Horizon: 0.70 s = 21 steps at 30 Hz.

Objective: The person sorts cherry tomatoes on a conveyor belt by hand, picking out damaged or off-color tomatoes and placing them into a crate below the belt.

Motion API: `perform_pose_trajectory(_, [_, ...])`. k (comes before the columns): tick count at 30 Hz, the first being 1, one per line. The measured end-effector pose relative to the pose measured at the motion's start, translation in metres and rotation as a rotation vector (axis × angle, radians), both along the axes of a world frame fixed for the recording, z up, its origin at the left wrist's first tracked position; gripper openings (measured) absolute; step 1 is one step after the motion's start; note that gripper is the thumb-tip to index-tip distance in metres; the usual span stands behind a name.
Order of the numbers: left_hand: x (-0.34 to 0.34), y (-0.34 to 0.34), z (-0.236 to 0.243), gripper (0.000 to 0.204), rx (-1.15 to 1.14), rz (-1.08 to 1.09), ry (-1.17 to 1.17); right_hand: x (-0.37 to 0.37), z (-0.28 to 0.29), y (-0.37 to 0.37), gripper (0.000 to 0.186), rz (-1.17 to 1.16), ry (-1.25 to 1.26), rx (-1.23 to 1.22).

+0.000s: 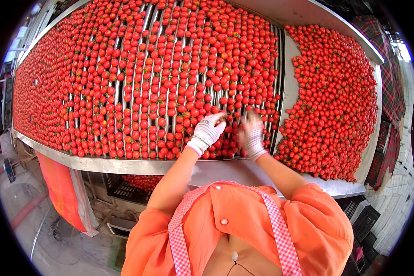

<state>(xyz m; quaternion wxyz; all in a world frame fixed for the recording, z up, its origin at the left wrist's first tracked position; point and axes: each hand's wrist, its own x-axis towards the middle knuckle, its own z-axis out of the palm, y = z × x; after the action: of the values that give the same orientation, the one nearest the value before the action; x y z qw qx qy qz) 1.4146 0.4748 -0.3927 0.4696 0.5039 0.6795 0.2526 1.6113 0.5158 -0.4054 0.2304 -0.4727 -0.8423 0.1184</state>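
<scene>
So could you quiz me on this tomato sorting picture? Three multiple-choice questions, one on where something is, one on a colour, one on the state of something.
1. Where are the person's hands?
A. Over the roller bed at its near edge
B. On the floor
C. Inside the black crate under the table

2. What colour is the person's shirt?
A. Blue
B. Orange
C. Black

3. What state are the hands in?
A. Bare
B. Gloved in light knit gloves
C. Tucked in pockets

Answers:
1. A: the left hand and right hand reach among the small red tomatoes on the metal rollers, close to the near rim.
2. B: the shirt is orange, under pink checked straps.
3. B: both hands wear whitish knit gloves; the right one is blurred.
</scene>
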Motion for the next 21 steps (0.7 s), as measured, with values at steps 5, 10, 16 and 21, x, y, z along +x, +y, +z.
perform_pose_trajectory(5, [-0.063,-0.004,0.058,0.026,0.192,0.727,-0.153,-0.112,0.051,-0.056,0.045,0.916,0.258,-0.339])
perform_pose_trajectory(10, [-0.152,-0.051,0.079,0.032,0.272,0.992,-0.093,-0.192,0.029,-0.075,0.056,0.915,0.127,-0.156])
perform_pose_trajectory(16, [-0.144,-0.097,0.051,0.031,0.129,1.02,-0.102,-0.14,0.007,-0.063,0.043,0.83,0.155,-0.024])
perform_pose_trajectory(21, [-0.093,-0.085,0.022,0.029,0.099,0.892,-0.136,-0.069,0.003,-0.04,0.03,0.738,0.231,-0.104])
